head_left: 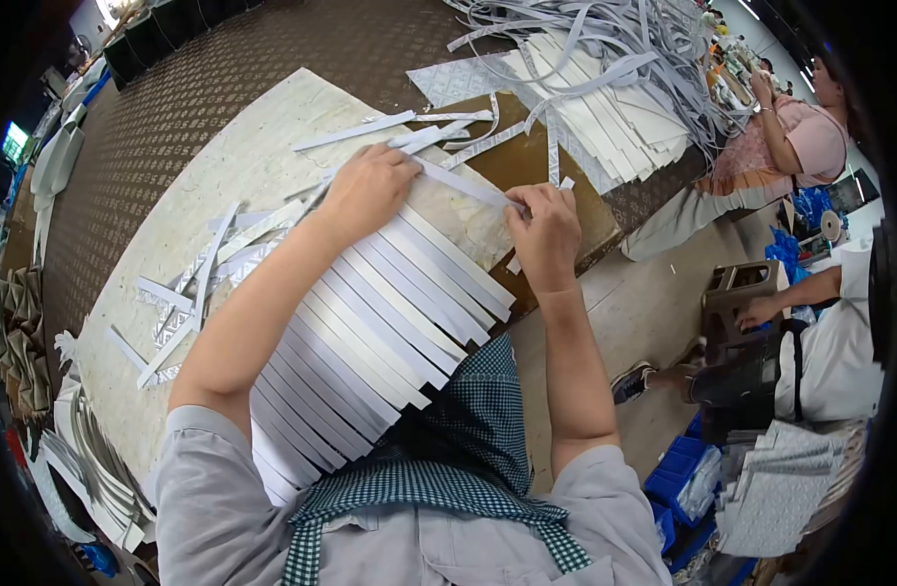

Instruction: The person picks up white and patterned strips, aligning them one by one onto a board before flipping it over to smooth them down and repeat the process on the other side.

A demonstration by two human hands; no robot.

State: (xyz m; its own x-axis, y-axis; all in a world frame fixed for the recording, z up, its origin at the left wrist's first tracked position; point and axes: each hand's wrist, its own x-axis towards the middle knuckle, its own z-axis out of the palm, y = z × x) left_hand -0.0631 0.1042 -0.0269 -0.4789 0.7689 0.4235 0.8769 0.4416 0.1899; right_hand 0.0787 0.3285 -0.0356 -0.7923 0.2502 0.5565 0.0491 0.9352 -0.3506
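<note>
A pale strip (463, 184) stretches between my two hands above the work board. My left hand (372, 190) has its fingers curled together at the strip's left end, and its grip is partly hidden from above. At the other end, my right hand (544, 232) pinches the strip between thumb and fingers. Below them lies a row of white strips (370, 317), side by side and slightly overlapping, reaching over the board's near edge. Loose patterned offcuts (209, 264) are scattered left of my left forearm, and more strip pieces (356, 130) lie just beyond that hand.
The pale board (273, 127) rests on a brown patterned surface (370, 54). A brown sheet (585, 210) lies beyond my right hand, near a stack of white pieces (605, 117) and tangled grey strips (654, 49). Two people are at the right, near a stool (737, 293) and blue bins (678, 474).
</note>
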